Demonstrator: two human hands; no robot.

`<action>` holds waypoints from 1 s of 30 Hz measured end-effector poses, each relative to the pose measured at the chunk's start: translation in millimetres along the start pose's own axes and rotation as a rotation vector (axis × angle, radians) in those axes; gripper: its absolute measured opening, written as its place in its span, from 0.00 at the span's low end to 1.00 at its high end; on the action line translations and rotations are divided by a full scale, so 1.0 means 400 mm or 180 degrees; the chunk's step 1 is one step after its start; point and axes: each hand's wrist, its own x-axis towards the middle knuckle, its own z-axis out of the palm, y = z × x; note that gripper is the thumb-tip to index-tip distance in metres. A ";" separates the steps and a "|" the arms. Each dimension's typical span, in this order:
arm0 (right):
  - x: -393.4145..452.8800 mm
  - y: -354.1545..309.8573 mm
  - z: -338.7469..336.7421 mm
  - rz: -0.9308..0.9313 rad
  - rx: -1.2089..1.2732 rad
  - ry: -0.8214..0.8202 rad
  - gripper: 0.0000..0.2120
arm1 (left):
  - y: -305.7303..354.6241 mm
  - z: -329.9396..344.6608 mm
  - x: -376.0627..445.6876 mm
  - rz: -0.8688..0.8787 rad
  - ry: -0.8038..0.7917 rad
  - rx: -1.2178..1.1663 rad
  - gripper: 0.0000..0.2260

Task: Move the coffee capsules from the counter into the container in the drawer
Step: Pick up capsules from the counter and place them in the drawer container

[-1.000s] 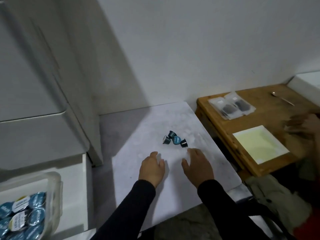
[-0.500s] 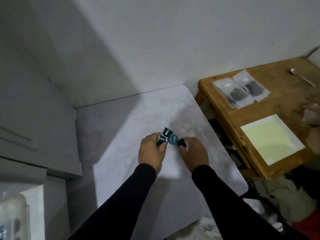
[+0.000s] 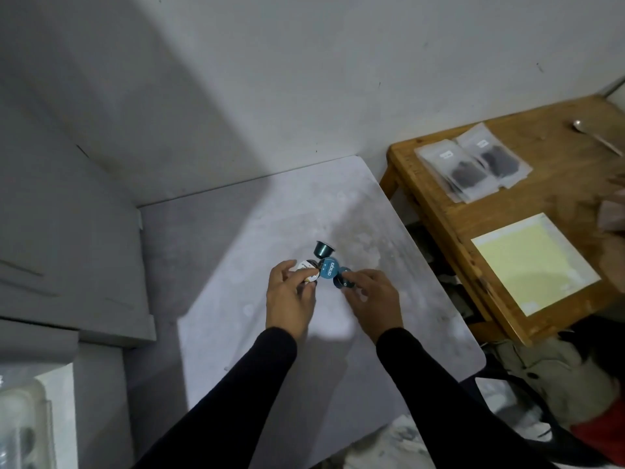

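While four coffee capsules cluster on the pale counter point(image 3: 236, 272), only one lid carries print: the blue-lidded capsule point(image 3: 328, 268) lies on its side, foil facing the camera, with white lettering too blurred to read with certainty. Behind it, touching, a dark teal capsule point(image 3: 323, 248) stands upside down, rim on the counter. The left hand point(image 3: 291, 299) pinches a white-lidded capsule point(image 3: 308, 268) between thumb and curled fingers, lid tilted up. The right hand point(image 3: 373, 299) holds a dark capsule point(image 3: 342, 281) at its fingertips, fingers curled. To the right, a wooden table point(image 3: 439, 211) bears two clear packets point(image 3: 473, 164) with small unreadable labels, a yellow sheet point(image 3: 531, 262) and a spoon point(image 3: 595, 137).
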 end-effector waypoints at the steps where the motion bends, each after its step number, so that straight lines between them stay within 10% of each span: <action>1: -0.001 -0.005 0.001 0.0101 0.0151 0.0015 0.09 | 0.002 -0.003 -0.001 -0.0112 -0.0029 -0.0085 0.10; 13: 0.015 -0.021 0.014 0.1115 0.1155 -0.0026 0.07 | 0.033 -0.037 -0.009 -0.0740 0.0200 -0.0912 0.11; 30: -0.125 -0.158 -0.105 0.0714 0.2231 0.0330 0.09 | 0.156 -0.184 -0.140 -0.0602 0.0666 -0.1860 0.11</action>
